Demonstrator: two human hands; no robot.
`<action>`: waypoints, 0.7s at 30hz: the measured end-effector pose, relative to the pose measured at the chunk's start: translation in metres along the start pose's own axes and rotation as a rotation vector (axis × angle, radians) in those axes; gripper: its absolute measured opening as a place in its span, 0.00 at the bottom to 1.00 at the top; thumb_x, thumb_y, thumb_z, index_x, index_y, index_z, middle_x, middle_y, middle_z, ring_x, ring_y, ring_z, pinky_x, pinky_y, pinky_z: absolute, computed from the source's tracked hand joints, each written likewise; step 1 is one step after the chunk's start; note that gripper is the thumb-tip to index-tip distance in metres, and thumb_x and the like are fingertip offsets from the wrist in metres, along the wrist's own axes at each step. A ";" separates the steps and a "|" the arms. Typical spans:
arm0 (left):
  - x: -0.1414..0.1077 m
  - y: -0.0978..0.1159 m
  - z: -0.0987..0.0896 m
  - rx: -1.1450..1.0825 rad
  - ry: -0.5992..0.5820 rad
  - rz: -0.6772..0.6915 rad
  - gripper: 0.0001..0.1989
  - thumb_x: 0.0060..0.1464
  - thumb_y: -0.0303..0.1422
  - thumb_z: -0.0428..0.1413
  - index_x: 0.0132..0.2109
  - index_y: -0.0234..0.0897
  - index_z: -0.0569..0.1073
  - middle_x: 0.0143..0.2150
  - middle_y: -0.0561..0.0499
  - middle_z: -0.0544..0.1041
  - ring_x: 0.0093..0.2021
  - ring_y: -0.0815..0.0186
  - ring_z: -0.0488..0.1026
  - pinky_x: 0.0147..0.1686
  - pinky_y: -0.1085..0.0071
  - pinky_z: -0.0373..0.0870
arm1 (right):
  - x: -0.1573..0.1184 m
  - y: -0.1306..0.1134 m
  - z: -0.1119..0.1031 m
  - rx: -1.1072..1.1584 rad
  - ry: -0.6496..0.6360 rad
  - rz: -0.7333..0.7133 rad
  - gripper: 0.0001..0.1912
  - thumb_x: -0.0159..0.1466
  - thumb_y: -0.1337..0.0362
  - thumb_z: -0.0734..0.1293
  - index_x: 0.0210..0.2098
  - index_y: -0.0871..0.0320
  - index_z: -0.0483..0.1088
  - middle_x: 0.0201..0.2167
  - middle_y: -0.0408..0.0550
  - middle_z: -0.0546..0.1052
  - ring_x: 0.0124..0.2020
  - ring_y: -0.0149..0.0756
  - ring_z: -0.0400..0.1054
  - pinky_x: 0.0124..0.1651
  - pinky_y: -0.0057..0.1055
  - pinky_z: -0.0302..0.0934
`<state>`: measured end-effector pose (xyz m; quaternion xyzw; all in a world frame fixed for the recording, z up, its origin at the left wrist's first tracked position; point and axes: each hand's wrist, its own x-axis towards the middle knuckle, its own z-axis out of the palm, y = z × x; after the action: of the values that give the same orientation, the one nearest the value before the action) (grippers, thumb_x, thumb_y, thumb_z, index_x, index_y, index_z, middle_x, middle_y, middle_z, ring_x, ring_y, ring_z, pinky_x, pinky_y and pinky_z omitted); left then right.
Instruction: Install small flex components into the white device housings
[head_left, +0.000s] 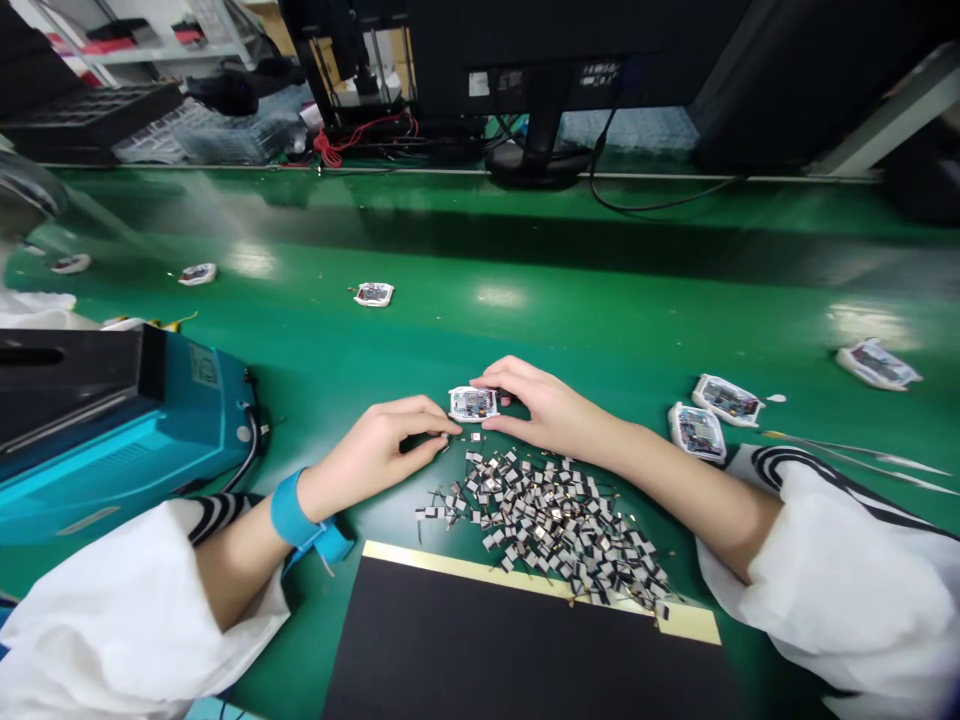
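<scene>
A small white casing with a circuit board (pixel 473 404) in it lies at the middle of the green bench. My right hand (pixel 536 400) grips its right end between thumb and fingers. My left hand (pixel 386 435), a blue strap (pixel 300 515) around the wrist, reaches to the casing's lower left corner. Its thumb and finger pinch a tiny part that is too small to name. One small square part (pixel 475 437) sits just below the casing. Below both hands spreads a heap of small silvery parts with dark leads (pixel 562 510).
A black sheet with a yellow edge (pixel 525 640) lies in front of me. Two cased boards (pixel 697 432) rest by my right forearm, near tweezers (pixel 862 455). More cased boards (pixel 373 294) are spaced along the bench. A teal machine (pixel 187 400) stands left; a monitor (pixel 540 130) is behind.
</scene>
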<state>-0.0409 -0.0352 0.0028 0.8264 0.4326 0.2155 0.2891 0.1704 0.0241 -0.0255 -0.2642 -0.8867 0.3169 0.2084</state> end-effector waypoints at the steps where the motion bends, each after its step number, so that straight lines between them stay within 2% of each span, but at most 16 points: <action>1: -0.001 0.000 0.000 -0.032 -0.030 -0.004 0.09 0.52 0.27 0.51 0.41 0.39 0.72 0.37 0.52 0.71 0.35 0.72 0.69 0.35 0.79 0.65 | 0.000 0.001 0.000 0.003 -0.001 0.002 0.19 0.58 0.63 0.63 0.48 0.62 0.61 0.43 0.51 0.64 0.39 0.33 0.62 0.43 0.32 0.61; 4: -0.003 0.003 0.002 -0.118 -0.054 -0.002 0.08 0.52 0.28 0.52 0.39 0.38 0.73 0.36 0.52 0.72 0.32 0.74 0.70 0.31 0.82 0.66 | 0.000 0.001 0.001 -0.004 0.014 -0.014 0.19 0.58 0.64 0.63 0.48 0.64 0.61 0.43 0.52 0.64 0.42 0.34 0.61 0.45 0.32 0.60; 5: -0.003 0.003 0.002 -0.127 -0.018 -0.003 0.07 0.52 0.28 0.52 0.39 0.37 0.73 0.35 0.52 0.73 0.31 0.74 0.70 0.30 0.82 0.66 | -0.001 0.001 0.001 -0.006 0.020 -0.021 0.20 0.58 0.64 0.64 0.48 0.64 0.61 0.43 0.52 0.64 0.41 0.34 0.61 0.45 0.32 0.60; 7: 0.000 0.004 0.003 -0.086 0.130 -0.009 0.07 0.51 0.28 0.53 0.38 0.36 0.73 0.35 0.51 0.73 0.31 0.73 0.70 0.31 0.81 0.67 | -0.001 0.001 0.002 -0.006 0.036 -0.024 0.21 0.57 0.64 0.65 0.49 0.64 0.60 0.43 0.51 0.65 0.37 0.32 0.62 0.42 0.31 0.61; 9: 0.003 0.003 0.005 0.011 0.263 -0.007 0.06 0.50 0.28 0.54 0.37 0.35 0.73 0.35 0.51 0.74 0.33 0.72 0.71 0.33 0.80 0.67 | -0.001 0.000 0.003 -0.006 0.055 -0.018 0.22 0.56 0.62 0.66 0.48 0.64 0.61 0.41 0.50 0.67 0.33 0.30 0.62 0.39 0.30 0.62; 10: 0.005 0.003 0.006 0.069 0.292 0.005 0.05 0.51 0.27 0.54 0.36 0.35 0.73 0.35 0.52 0.74 0.34 0.72 0.71 0.35 0.80 0.67 | -0.001 0.000 0.004 -0.009 0.066 -0.016 0.21 0.55 0.62 0.67 0.46 0.63 0.62 0.40 0.49 0.67 0.31 0.29 0.62 0.38 0.30 0.62; 15: 0.014 0.003 0.015 0.318 0.232 0.118 0.06 0.53 0.28 0.51 0.37 0.35 0.73 0.36 0.52 0.75 0.36 0.70 0.71 0.37 0.76 0.67 | -0.001 0.001 0.005 -0.006 0.126 -0.058 0.18 0.54 0.62 0.67 0.42 0.63 0.65 0.39 0.49 0.69 0.29 0.29 0.62 0.36 0.28 0.62; 21: 0.019 0.006 0.018 0.483 0.168 0.135 0.07 0.54 0.28 0.49 0.37 0.34 0.72 0.37 0.52 0.74 0.36 0.68 0.70 0.36 0.74 0.68 | -0.001 0.002 0.005 0.000 0.131 -0.064 0.19 0.54 0.63 0.68 0.43 0.66 0.66 0.39 0.50 0.69 0.27 0.26 0.62 0.34 0.26 0.62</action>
<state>-0.0161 -0.0271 -0.0040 0.8776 0.4377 0.1930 0.0315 0.1689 0.0223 -0.0304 -0.2561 -0.8791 0.2923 0.2761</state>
